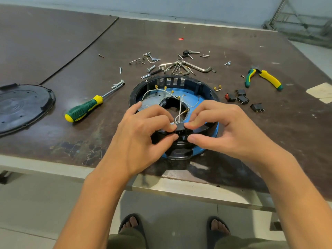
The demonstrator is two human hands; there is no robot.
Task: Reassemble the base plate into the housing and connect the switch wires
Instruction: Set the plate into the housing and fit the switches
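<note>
Grip: left hand (142, 139), right hand (226, 130) both pinching black switch (181, 127) | scuffed brown tabletop (233, 42) | pale wall (161, 6), tiled floor (53, 203)

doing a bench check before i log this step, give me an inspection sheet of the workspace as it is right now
surface: brown worktable, stained, metal-edged.
job's things: round blue-and-black housing open side up; black switch held over its near rim; black round plate lying apart at far left.
clutter: screwdriver, pliers, hex keys, loose screws, spare rocker switches.
grips: left hand and right hand both pinch the switch.
cables: white wires with brass terminals rise from the housing toward the switch; several terminals unattached.
surroundings: tiled floor, metal frame at far right.
</note>
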